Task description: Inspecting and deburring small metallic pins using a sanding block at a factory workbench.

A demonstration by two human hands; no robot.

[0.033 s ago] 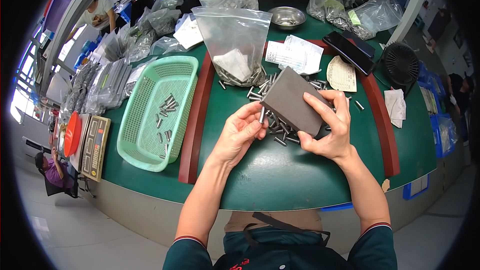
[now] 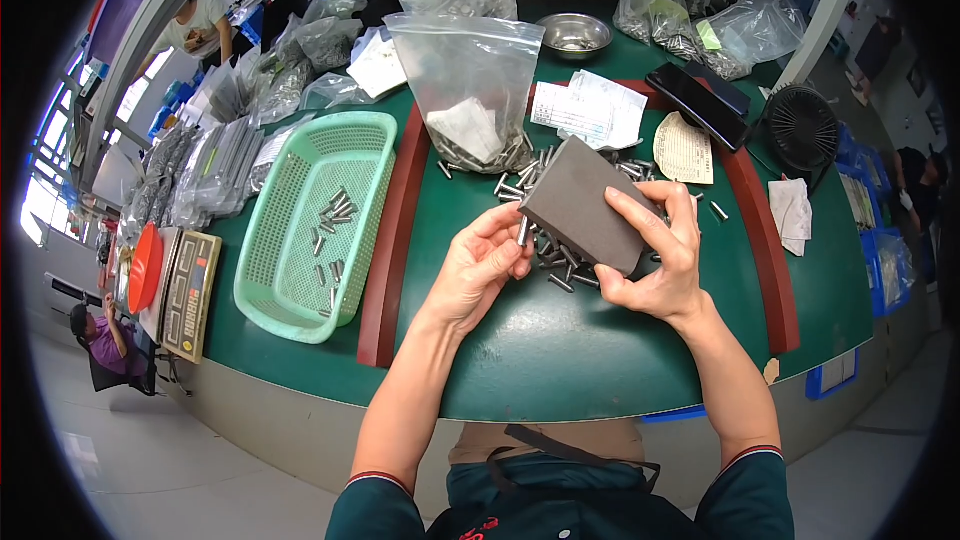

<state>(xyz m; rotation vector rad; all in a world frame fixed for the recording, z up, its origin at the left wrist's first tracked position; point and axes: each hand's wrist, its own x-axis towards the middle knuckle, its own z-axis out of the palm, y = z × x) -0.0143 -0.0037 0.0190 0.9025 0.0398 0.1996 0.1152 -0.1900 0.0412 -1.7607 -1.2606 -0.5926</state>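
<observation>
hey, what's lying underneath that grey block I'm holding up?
Under the grey block, loose metal pins lie scattered on the green table. Any pins directly behind the block are covered.

I read this as a small-parts sorting workshop: green-topped surface (image 2: 560, 340), clear bags of metal pins (image 2: 470, 90) at the far side, a mesh basket (image 2: 310, 225) left, a counting scale (image 2: 190, 290) far left, blue bins (image 2: 880, 260) right.
</observation>
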